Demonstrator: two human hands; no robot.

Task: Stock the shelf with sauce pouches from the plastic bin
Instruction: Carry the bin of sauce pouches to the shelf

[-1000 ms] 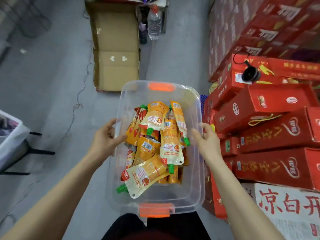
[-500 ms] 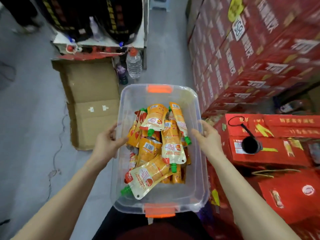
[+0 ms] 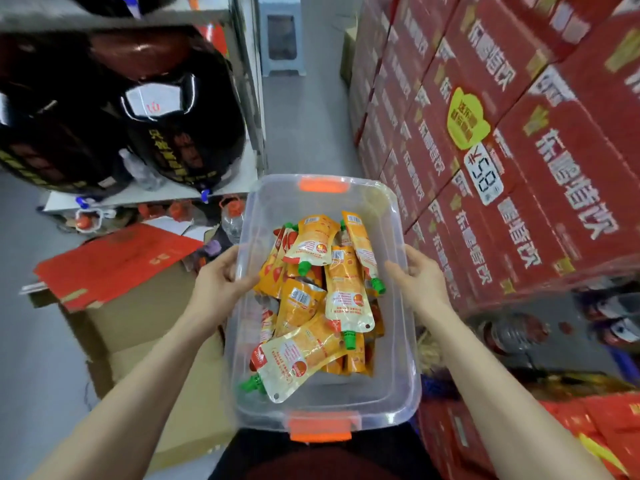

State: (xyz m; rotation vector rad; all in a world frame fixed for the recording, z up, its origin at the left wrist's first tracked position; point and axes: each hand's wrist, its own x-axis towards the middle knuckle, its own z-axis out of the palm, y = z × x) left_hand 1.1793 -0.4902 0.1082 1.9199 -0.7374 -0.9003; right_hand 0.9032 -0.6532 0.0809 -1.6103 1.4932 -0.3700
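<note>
I carry a clear plastic bin (image 3: pixel 398 393) with orange latches in front of my body. Several orange and yellow sauce pouches (image 3: pixel 322 299) with green and red caps lie heaped inside it. My left hand (image 3: pixel 218 285) grips the bin's left rim, thumb curled over the edge. My right hand (image 3: pixel 420 277) grips the right rim, fingers inside the wall. A metal shelf (image 3: pixel 242 98) stands ahead on the left, holding large dark jugs.
Stacked red cartons (image 3: pixel 502 150) with a yellow price tag wall off the right side. An open cardboard box (image 3: pixel 138 323) with red flaps sits on the floor at left. A grey stool (image 3: pixel 282 39) stands far down the narrow aisle.
The view has tilted up and moved forward along the aisle. The shelf with dark jugs is now close on the left. Both hands keep the same hold on the bin.
</note>
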